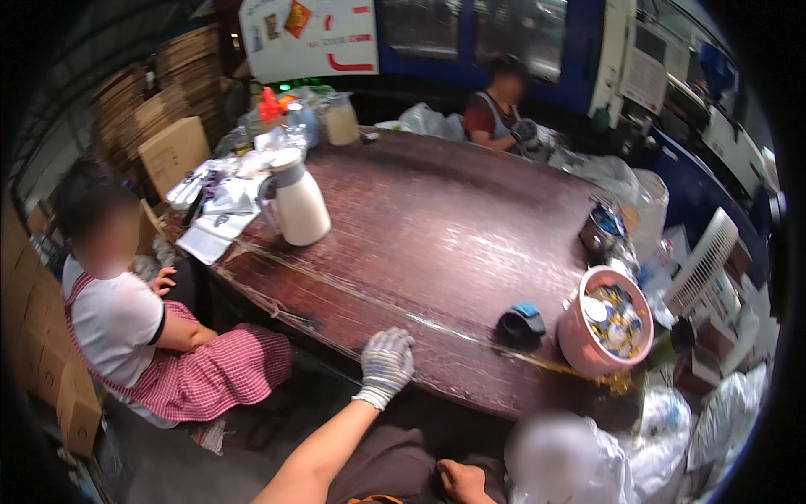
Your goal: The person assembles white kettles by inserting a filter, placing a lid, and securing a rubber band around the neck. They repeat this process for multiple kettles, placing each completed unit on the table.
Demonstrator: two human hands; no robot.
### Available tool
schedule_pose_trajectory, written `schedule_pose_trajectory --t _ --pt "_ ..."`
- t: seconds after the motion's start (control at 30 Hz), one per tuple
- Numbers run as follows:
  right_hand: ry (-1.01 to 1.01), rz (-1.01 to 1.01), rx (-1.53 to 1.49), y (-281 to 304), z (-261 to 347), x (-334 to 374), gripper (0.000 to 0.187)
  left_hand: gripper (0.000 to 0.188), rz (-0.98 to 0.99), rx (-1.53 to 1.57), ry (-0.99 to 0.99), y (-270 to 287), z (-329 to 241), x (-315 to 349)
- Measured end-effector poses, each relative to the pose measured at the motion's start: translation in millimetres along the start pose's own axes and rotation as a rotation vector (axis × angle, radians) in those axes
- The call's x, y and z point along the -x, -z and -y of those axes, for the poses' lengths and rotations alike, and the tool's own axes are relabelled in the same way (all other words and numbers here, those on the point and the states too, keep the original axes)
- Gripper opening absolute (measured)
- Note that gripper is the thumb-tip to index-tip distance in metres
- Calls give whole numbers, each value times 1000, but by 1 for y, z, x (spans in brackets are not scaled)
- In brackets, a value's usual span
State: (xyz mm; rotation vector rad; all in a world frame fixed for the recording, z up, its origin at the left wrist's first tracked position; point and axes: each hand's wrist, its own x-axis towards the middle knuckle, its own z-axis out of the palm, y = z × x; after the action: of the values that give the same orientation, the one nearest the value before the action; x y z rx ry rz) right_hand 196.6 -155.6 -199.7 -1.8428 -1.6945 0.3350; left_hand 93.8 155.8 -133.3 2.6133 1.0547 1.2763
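My left hand (388,363), in a white and grey striped knit glove, rests on the near edge of the dark red table (395,218). Its fingers lie over the tabletop with nothing held in them. My right hand (463,481) is bare and lies in my lap near the lower edge, its fingers curled closed; no held thing shows. To the right of my left hand, a dark object with a blue top (522,325), like a cup on its side, sits on the table. Beyond it stands a pink bucket (579,344) filled with small yellow, white and dark pieces.
A beige thermos jug (300,206) stands left, beside folded white sheets (220,210). A seated person in a red checked apron (222,370) is at left; another person (495,118) sits across. Plastic bags (663,420) and a white fan (703,262) crowd the right.
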Motion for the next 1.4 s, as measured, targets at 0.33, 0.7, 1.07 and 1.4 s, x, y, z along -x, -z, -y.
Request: schedule_pose_trajectory --t 0.33,0.7,1.07,1.4 --pt "-24 -9 -8 3 4 3 17 17 -4 16 -11 -1 -5 1" --pt "-11 -3 4 -4 1 3 17 15 -21 7 -16 2 -4 -1" --pt "-219 -64 -194 3 6 -4 21 29 156 -169 80 14 20 -23" --pt "18 -206 -187 122 53 -211 26 34 129 -167 172 16 63 -23"
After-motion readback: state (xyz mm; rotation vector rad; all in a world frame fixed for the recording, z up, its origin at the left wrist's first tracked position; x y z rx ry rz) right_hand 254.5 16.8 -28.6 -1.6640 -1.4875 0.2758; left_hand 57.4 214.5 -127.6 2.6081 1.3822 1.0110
